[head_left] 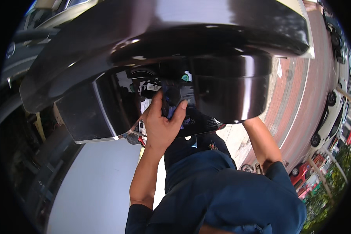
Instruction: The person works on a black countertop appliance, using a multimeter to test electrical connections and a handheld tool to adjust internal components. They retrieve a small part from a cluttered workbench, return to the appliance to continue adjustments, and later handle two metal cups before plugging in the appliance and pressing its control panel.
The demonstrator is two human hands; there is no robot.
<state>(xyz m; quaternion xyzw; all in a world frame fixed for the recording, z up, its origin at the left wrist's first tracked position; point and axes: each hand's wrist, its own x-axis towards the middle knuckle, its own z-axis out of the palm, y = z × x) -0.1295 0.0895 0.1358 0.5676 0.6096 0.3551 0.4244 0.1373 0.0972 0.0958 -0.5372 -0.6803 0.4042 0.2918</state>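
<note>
1. A glossy black casing [183, 41] arches across the top, its boxy section [85, 115] on the left and its rounded section [230, 91] on the right.
2. A navy shirt [230, 187] covers the person's torso below.
3. The right forearm [263, 140] reaches behind the rounded section; the right hand is hidden, its grip impossible to tell.
4. The left hand [162, 126] pinches a dark grey part.
5. That part [175, 93] sits between the two sections.

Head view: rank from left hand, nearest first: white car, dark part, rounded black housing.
1. Dark part: between the thumb and fingers of the left hand.
2. Rounded black housing: to the hand's right, just past the dark part.
3. White car: far right, out beside the road.
</note>
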